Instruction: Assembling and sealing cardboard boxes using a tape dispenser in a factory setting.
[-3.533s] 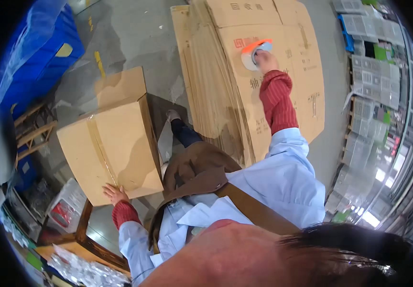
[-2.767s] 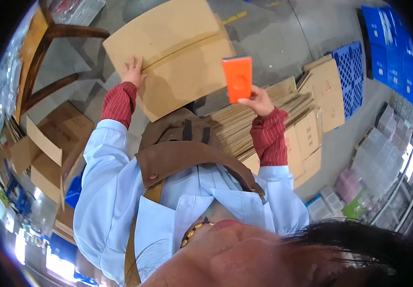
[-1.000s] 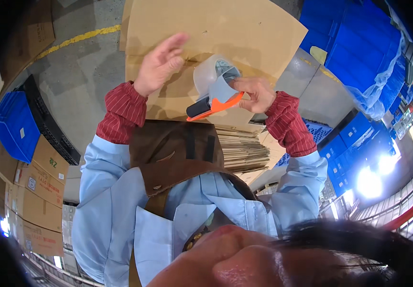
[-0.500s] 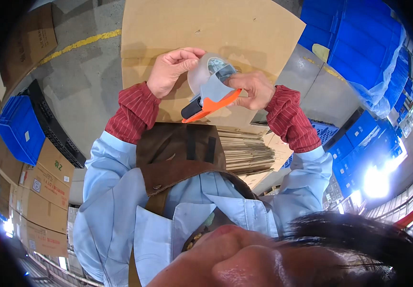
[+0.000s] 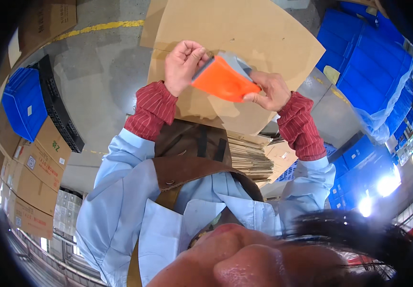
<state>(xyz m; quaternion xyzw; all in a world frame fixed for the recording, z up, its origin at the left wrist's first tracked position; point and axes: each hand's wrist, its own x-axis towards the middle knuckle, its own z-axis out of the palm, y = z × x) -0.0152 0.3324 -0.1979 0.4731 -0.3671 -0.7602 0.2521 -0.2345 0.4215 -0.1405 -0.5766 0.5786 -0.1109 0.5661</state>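
The orange tape dispenser (image 5: 225, 82) is held in the right hand (image 5: 272, 91), its handle end grasped between thumb and fingers; it is raised above the cardboard box (image 5: 249, 28), its orange face turned to the camera, so that most of its grey side and part of the box top are hidden. The left hand (image 5: 183, 66) is held just beside the dispenser's dark front edge, its fingers curled toward the thumb; whether a strip of tape is pinched there cannot be told.

Below the box, flattened cardboard (image 5: 250, 160) is stacked close to the brown apron (image 5: 187, 141); a blue pallet (image 5: 288, 172) is partly covered beside it. On the right, large blue crates (image 5: 371, 62), partly draped in clear film (image 5: 383, 129), are set near the box's corner; on the left, past a yellow floor line (image 5: 103, 29), a blue bin (image 5: 21, 107) is placed against a black pallet (image 5: 58, 107), with stacked cartons (image 5: 34, 174) nearby; the lower right is blocked by dark hair (image 5: 350, 234).
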